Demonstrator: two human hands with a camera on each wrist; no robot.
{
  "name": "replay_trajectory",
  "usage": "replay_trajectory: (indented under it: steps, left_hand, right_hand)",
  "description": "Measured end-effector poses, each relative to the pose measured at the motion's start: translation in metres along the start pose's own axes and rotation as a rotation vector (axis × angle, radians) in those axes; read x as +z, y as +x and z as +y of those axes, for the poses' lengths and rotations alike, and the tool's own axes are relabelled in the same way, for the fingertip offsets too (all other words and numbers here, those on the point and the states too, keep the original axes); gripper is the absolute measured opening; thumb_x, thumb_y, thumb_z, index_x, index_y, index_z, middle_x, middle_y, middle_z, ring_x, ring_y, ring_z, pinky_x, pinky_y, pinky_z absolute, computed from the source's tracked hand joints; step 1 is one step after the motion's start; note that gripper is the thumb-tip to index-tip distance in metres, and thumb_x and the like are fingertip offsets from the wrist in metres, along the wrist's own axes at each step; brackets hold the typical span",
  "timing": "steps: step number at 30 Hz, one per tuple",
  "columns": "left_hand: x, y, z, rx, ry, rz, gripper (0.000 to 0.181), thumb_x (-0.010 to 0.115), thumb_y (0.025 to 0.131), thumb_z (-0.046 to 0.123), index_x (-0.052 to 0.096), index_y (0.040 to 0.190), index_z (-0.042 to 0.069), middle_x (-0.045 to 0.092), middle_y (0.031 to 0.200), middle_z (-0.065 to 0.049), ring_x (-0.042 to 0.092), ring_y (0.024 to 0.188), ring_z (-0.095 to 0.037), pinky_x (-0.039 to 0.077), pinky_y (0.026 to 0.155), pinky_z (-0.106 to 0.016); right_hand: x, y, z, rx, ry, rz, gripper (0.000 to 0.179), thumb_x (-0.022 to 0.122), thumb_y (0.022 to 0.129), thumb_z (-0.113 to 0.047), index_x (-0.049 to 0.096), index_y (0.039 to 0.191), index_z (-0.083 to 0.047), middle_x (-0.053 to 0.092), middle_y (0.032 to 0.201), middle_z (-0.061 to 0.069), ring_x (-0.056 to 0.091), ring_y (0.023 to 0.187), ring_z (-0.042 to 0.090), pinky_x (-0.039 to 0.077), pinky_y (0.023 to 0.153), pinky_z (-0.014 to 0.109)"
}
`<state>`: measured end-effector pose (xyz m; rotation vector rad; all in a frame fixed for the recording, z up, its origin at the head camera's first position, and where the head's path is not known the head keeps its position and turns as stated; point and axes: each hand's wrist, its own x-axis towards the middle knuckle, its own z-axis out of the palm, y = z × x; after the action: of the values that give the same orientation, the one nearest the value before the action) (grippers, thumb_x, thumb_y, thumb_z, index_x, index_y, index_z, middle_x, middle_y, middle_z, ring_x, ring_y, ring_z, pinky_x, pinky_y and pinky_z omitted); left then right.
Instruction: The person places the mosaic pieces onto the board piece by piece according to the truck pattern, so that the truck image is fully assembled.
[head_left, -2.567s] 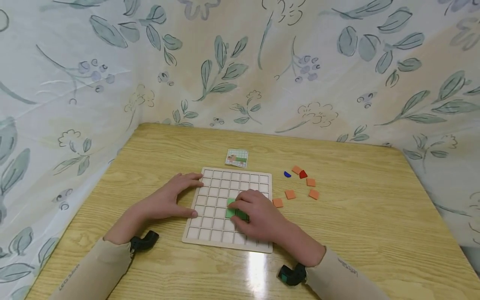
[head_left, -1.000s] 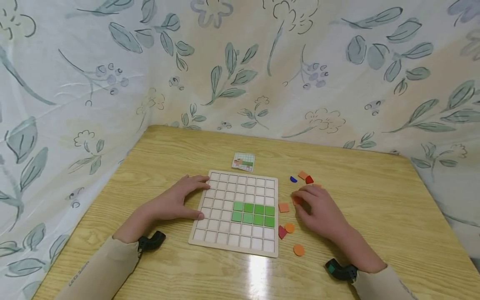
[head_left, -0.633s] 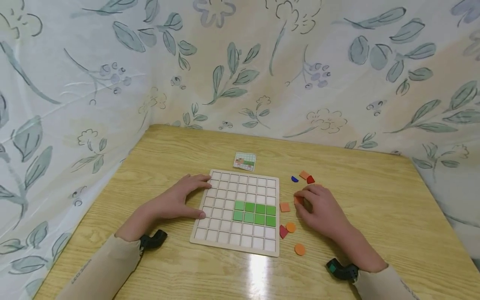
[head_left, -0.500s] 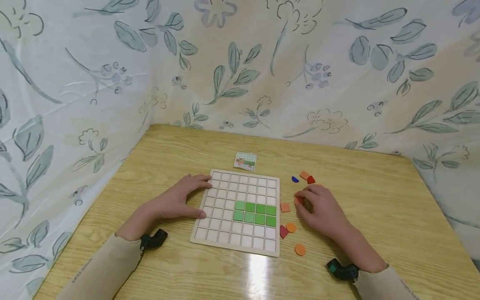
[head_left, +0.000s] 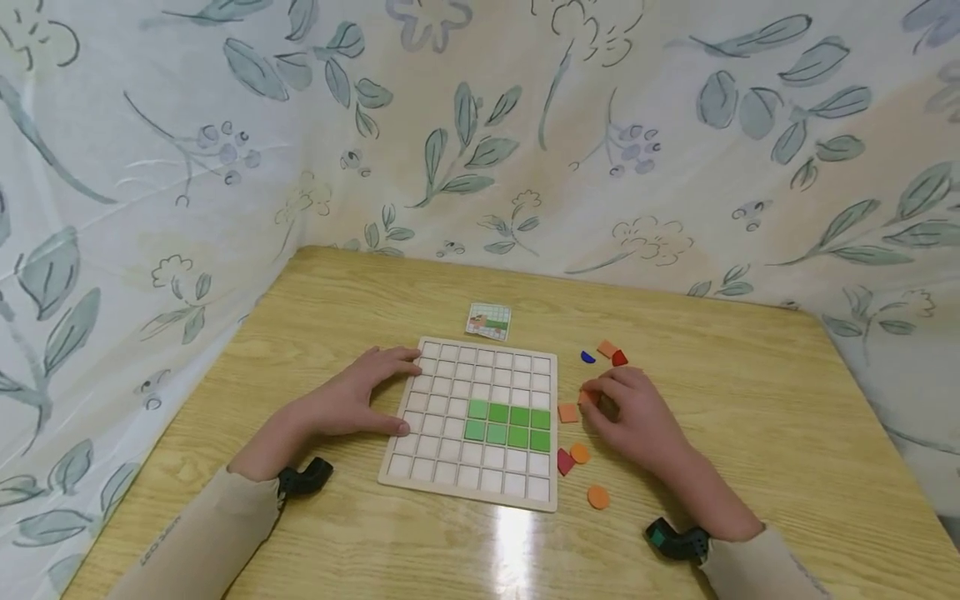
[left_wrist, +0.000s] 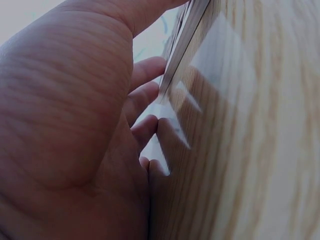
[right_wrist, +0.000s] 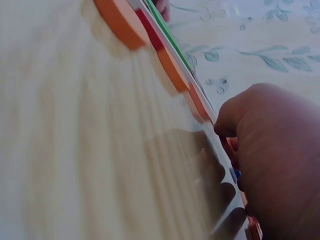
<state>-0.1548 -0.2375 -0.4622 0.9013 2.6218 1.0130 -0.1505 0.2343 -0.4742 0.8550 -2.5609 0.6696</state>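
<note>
A pale wooden grid board (head_left: 480,500) lies on the table, with two rows of green square tiles (head_left: 518,415) in its cells. My left hand (head_left: 341,400) rests at the board's left edge, thumb and fingers spread along it; the left wrist view shows the fingers extended by the board's side (left_wrist: 186,40). Right of the board, my right hand (head_left: 637,418) pinches an orange square tile (head_left: 587,397) between thumb and fingers, low over the table. Another orange square (head_left: 567,413) lies between that hand and the board.
Nearer me lie two orange discs (head_left: 597,497) and a dark red piece (head_left: 565,462). Beyond my right hand are a blue half-disc (head_left: 588,357), a red piece (head_left: 619,357) and an orange square (head_left: 607,348). A small picture card (head_left: 488,321) lies behind the board.
My right hand has left the board, where two rows of green tiles now show, and moved right to the orange tile. Lately hand and tile have shifted slightly left. My left hand stays at the board.
</note>
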Motion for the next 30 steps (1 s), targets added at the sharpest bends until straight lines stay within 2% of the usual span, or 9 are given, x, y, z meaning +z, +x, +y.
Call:
replay_trajectory:
  steps: [4,12,17,21,25,30]
  left_hand:
    - [0.000,-0.001,0.000,0.000,0.000,0.005,0.089,0.092,0.086,0.052,0.056,0.158,0.014,0.034,0.176,-0.002,0.021,0.165,-0.031,0.001,0.134,-0.059]
    - [0.000,0.001,-0.001,0.006,0.001,0.015,0.089,0.093,0.085,0.050,0.056,0.158,0.014,0.035,0.176,-0.002,0.022,0.165,-0.031,0.000,0.134,-0.060]
    - [0.002,0.002,-0.002,0.009,-0.009,0.014,0.089,0.093,0.085,0.050,0.057,0.158,0.014,0.035,0.176,-0.003,0.022,0.165,-0.032,0.000,0.134,-0.060]
    - [0.002,0.001,-0.002,0.008,-0.001,0.017,0.089,0.093,0.085,0.050,0.057,0.158,0.014,0.035,0.176,-0.002,0.022,0.165,-0.032,0.000,0.134,-0.060]
    - [0.002,0.001,0.000,0.008,-0.001,0.020,0.089,0.094,0.084,0.049,0.057,0.158,0.014,0.036,0.176,-0.003,0.022,0.165,-0.033,0.001,0.134,-0.060]
    - [0.002,0.001,0.002,0.019,0.012,0.020,0.088,0.093,0.085,0.049,0.058,0.157,0.012,0.037,0.175,-0.004,0.025,0.164,-0.033,0.003,0.134,-0.062]
  right_hand:
    - [0.005,0.003,-0.006,-0.025,0.017,0.005,0.016,0.086,0.091,-0.015,0.081,0.103,-0.006,0.068,0.095,0.000,0.053,0.085,0.017,0.050,0.074,0.036]
    - [0.012,0.011,-0.022,-0.014,0.040,0.035,0.019,0.086,0.092,-0.018,0.082,0.105,-0.005,0.070,0.100,0.001,0.058,0.088,0.017,0.053,0.074,0.037]
    - [0.025,0.020,-0.041,-0.124,0.070,0.057,0.014,0.085,0.092,-0.014,0.082,0.102,-0.005,0.068,0.093,0.002,0.055,0.079,0.016,0.051,0.073,0.037]
    - [0.039,0.029,-0.061,-0.199,0.091,0.062,0.009,0.083,0.093,-0.012,0.082,0.100,-0.007,0.068,0.090,-0.002,0.059,0.079,0.015,0.053,0.077,0.040]
    - [0.050,0.037,-0.081,-0.226,0.095,0.041,0.010,0.081,0.094,-0.014,0.082,0.102,-0.009,0.069,0.094,-0.003,0.064,0.088,0.016,0.055,0.083,0.042]
    - [0.060,0.045,-0.102,-0.265,0.092,0.013,0.014,0.083,0.093,-0.019,0.082,0.104,-0.010,0.069,0.095,-0.002,0.064,0.089,0.017,0.055,0.083,0.040]
